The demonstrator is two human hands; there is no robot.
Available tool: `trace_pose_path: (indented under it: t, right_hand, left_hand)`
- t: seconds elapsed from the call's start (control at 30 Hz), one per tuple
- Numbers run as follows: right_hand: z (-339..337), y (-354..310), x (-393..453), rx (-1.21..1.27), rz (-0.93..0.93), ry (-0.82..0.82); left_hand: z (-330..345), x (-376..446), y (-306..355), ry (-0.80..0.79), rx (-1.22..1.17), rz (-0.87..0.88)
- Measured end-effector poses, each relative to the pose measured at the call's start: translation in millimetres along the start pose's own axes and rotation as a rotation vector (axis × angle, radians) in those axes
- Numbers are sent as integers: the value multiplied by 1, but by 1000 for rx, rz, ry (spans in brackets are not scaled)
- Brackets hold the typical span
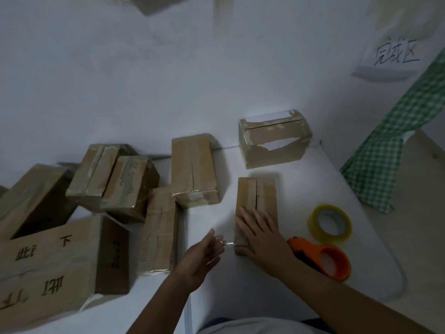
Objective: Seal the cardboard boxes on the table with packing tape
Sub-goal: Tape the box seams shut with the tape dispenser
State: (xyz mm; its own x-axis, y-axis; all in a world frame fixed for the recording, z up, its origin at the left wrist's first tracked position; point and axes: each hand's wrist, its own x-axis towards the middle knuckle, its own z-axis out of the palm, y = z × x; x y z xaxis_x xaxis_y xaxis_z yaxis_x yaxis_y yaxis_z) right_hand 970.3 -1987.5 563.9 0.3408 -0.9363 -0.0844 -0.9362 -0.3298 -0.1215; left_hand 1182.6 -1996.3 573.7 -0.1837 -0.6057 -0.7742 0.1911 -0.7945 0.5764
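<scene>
**Hand flat on box, tape strip held at its near end**

The right hand (261,239) lies flat, fingers straight, on a small box (257,198) on the table (240,285). The left hand (204,255) pinches a clear tape strip (227,244) running to the box's near end. A tape roll (330,223) and orange dispenser (327,261) sit just right.

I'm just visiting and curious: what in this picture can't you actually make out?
- Head view: the near end of the small box is covered by the right hand.
- Whether the left hand pinches the clear tape strip: glare and blur.
- The big box is cut off by the left edge.
- Print on the left boxes is too small and blurred.
- The things at the top edge are cropped and blurred.
</scene>
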Motion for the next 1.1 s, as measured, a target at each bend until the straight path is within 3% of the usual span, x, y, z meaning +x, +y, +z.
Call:
trace_pose_path:
  t: [0.33, 0.6, 1.1]
  right_hand:
    - [15, 4, -2, -22, -26, 50]
    - [14, 5, -1, -35, -24, 49]
    - [5, 2, 0, -54, -18, 15]
  left_hand:
    - [-3, 0, -10, -57, 110, 235]
    - [20, 17, -24, 193, 228, 374]
    - [58, 43, -25, 280, 728, 489]
